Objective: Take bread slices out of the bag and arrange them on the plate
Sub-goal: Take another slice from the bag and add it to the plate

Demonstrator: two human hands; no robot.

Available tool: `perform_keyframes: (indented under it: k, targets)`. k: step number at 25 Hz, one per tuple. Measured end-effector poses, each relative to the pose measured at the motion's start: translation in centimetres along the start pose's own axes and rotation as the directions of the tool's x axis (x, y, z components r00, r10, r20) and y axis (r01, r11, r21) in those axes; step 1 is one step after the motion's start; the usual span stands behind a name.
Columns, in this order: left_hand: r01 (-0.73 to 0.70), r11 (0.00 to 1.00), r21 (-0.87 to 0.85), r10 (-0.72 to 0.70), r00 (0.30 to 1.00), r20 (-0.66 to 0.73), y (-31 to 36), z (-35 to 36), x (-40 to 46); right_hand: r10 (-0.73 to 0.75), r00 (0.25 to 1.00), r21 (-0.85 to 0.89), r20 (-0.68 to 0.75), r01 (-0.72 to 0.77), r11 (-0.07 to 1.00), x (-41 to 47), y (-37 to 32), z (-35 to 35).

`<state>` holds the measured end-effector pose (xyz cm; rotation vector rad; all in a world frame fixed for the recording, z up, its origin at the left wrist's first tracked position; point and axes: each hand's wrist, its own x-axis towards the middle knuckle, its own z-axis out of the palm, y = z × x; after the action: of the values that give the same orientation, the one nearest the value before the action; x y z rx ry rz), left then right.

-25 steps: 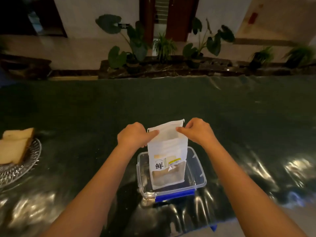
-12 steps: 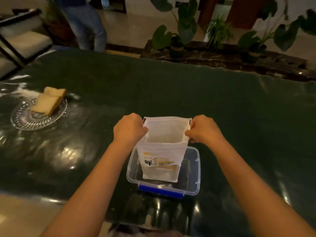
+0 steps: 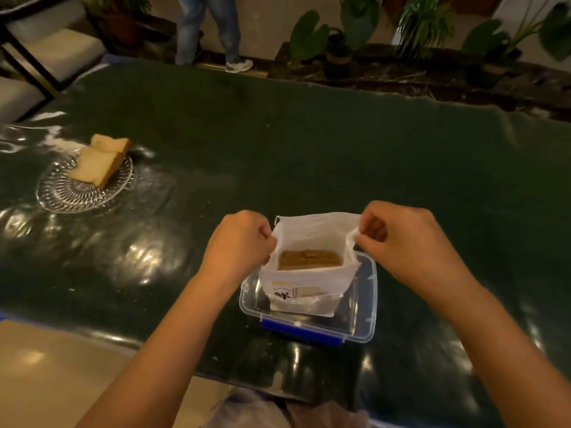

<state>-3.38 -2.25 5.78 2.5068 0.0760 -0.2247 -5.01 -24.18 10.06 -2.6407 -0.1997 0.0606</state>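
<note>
A white bread bag (image 3: 309, 285) stands upright inside a clear plastic box (image 3: 364, 310) with a blue clip, near the table's front edge. My left hand (image 3: 238, 245) pinches the bag's left rim and my right hand (image 3: 398, 239) pinches its right rim, holding the mouth wide. Brown bread slices (image 3: 309, 260) show inside the bag. At the far left a patterned glass plate (image 3: 61, 193) carries two bread slices (image 3: 99, 163), one leaning on the other.
The dark green glossy table (image 3: 309, 149) stretches far back and to the right. A person's legs (image 3: 210, 29) stand beyond its far edge. Potted plants (image 3: 426, 32) line the back; a cushioned seat (image 3: 46, 47) is at the far left.
Both hands have pulled the bag's mouth wider apart, so the bread inside now shows. My view has swung left and down, bringing the plate fully into sight.
</note>
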Motion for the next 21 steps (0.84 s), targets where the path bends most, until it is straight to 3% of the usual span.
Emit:
perform_keyframes:
  k: [2,3,5,6,7,10,11,13,14,15,16,18,19,21]
  targets:
    - [-0.012,1.000,-0.008,0.012,1.000,0.017,-0.1,0.1,0.0,-0.105,0.980,0.110,0.167,0.088,0.990,2.0,-2.9,0.7]
    - [-0.023,1.000,-0.014,0.023,1.000,0.014,-0.1,0.1,0.1,-0.114,0.945,0.054,0.307,0.103,0.993,3.2,-4.1,2.0]
    - [-0.042,0.999,-0.028,0.042,0.999,0.005,-0.2,0.0,0.2,0.032,0.815,-0.204,0.579,0.106,0.973,5.7,-5.5,5.8]
    - [-0.043,0.999,-0.031,0.043,0.999,0.005,-0.2,-0.1,0.2,0.141,0.764,-0.315,0.630,0.086,0.945,6.7,-5.3,7.6]
    - [-0.040,0.999,-0.035,0.040,0.999,0.010,-0.2,-0.2,0.4,0.210,0.742,-0.371,0.636,0.056,0.927,7.6,-4.8,9.1]
    - [-0.024,0.999,-0.044,0.025,0.999,0.029,-0.6,-0.7,0.9,0.433,0.666,-0.311,0.607,-0.302,0.901,9.3,-1.9,12.0]
    - [-0.021,0.999,-0.048,0.023,0.999,0.035,-0.7,-0.8,1.1,0.437,0.667,-0.302,0.604,-0.316,0.900,9.1,-1.2,12.4]
    - [-0.006,0.998,-0.061,0.009,0.998,0.056,-0.9,-0.7,1.3,0.264,0.703,-0.117,0.660,-0.251,0.961,8.6,-0.2,13.5]
    - [0.001,0.998,-0.065,0.003,0.998,0.064,-0.8,-0.7,1.4,0.143,0.702,0.085,0.698,-0.279,0.956,8.3,0.3,14.1]
    - [0.003,0.998,-0.065,0.002,0.998,0.067,-0.6,-0.6,1.4,0.086,0.673,0.154,0.735,-0.289,0.945,8.0,0.7,14.4]
    - [0.000,0.998,-0.065,0.004,0.997,0.071,-0.4,-0.5,1.4,0.169,0.662,0.060,0.731,-0.309,0.949,8.1,0.9,14.4]
    - [-0.006,0.998,-0.067,0.011,0.997,0.071,0.0,-0.5,1.5,0.416,0.738,-0.301,0.531,-0.295,0.907,8.8,1.1,14.7]
    - [-0.010,0.998,-0.064,0.014,0.998,0.067,0.2,-0.5,1.5,0.451,0.739,-0.392,0.500,-0.271,0.879,9.1,0.8,14.3]
    - [-0.019,0.998,-0.053,0.023,0.998,0.060,0.2,-0.7,1.7,0.383,0.746,-0.399,0.545,-0.172,0.901,9.2,-0.1,13.1]
